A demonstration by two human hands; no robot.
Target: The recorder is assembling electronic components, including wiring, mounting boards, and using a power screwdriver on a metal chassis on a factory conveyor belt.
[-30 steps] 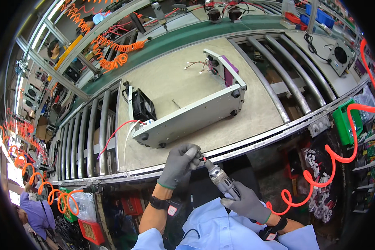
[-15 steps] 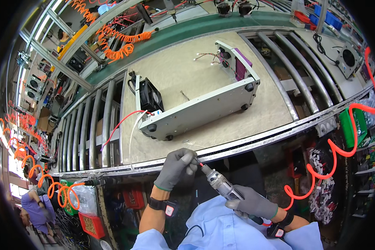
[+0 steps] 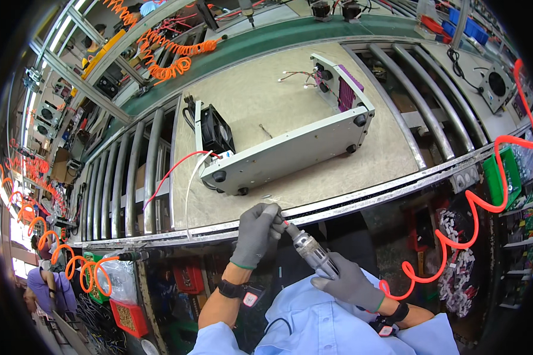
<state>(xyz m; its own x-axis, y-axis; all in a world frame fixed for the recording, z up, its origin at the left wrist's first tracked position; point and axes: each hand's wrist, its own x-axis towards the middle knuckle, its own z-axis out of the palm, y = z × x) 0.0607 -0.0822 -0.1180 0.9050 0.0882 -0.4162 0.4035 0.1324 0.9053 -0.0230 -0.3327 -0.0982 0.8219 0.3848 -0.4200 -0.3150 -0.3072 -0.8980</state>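
Observation:
My right hand (image 3: 350,283), in a grey glove, is wrapped round a silver-bodied air screwdriver (image 3: 311,251) pointing up and left. At its tip my gloved left hand (image 3: 256,235) is pinched closed; whatever sits between those fingers is too small to make out. Beyond both hands, a light grey metal chassis (image 3: 290,151) stands on its side on the board. It carries a black fan (image 3: 218,130) at its left end and a purple part (image 3: 350,89) at its right end. A red wire (image 3: 173,171) and a white wire (image 3: 192,180) trail from its left corner.
Metal rollers (image 3: 435,103) flank the pale board (image 3: 337,183). A coiled orange air hose (image 3: 472,219) hangs at the right, by a green bin (image 3: 503,177). Lower left is a red bin (image 3: 129,316) of small parts. Another person (image 3: 50,290) is at far left.
Both hands and the screwdriver have shifted slightly up; my left hand has turned more upright, still pinched at the tip. The chassis appears a little further right in the picture.

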